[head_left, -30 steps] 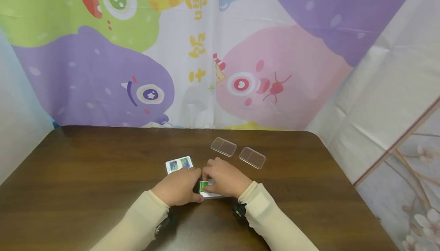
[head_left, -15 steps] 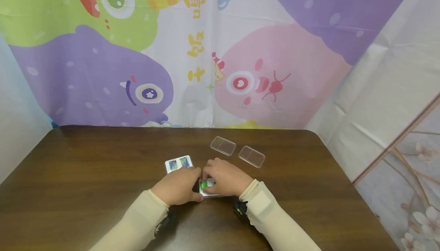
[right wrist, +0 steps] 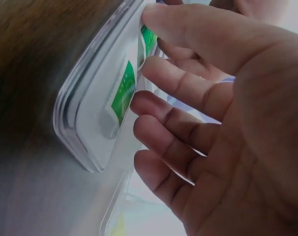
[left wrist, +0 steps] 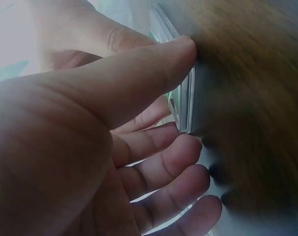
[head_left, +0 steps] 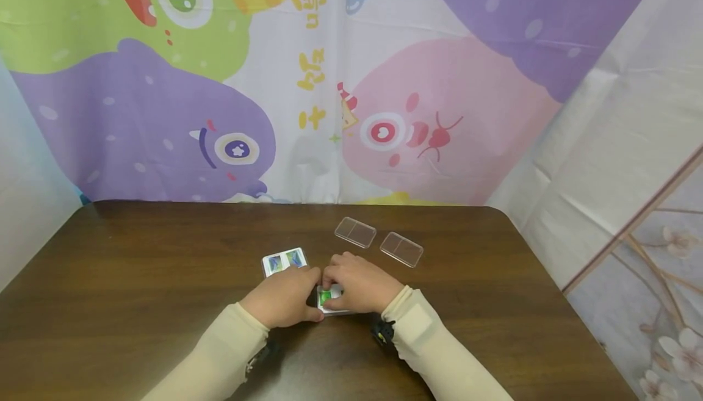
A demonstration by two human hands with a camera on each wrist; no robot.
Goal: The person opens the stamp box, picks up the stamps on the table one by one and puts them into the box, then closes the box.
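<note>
A flat clear plastic case (right wrist: 92, 123) with a white insert lies on the table under both hands. Two green stamps lie on it; the right-hand stamp (right wrist: 123, 91) shows its toothed edge. My left hand (head_left: 284, 297) grips the left end of the case, thumb at the near corner and fingertips at the far one. My right hand (head_left: 362, 283) reaches over the case from the right. Its thumb and index finger pinch the other green stamp (right wrist: 147, 40), whose edge is lifted and curved. The remaining right fingers hover over the insert.
A second case (head_left: 266, 266) with two blue-green stamps lies beyond my left hand, partly hidden by it. Two clear plastic lids, the left lid (head_left: 356, 232) and the right lid (head_left: 402, 249), lie farther back. A cartoon-printed cloth (head_left: 307, 163) hangs behind the brown table (head_left: 137, 303).
The green stamp under my right thumb and index finger lay flatter a second ago and now looks bent. Both hands hold nearly the same place; the whole view has shifted slightly.
</note>
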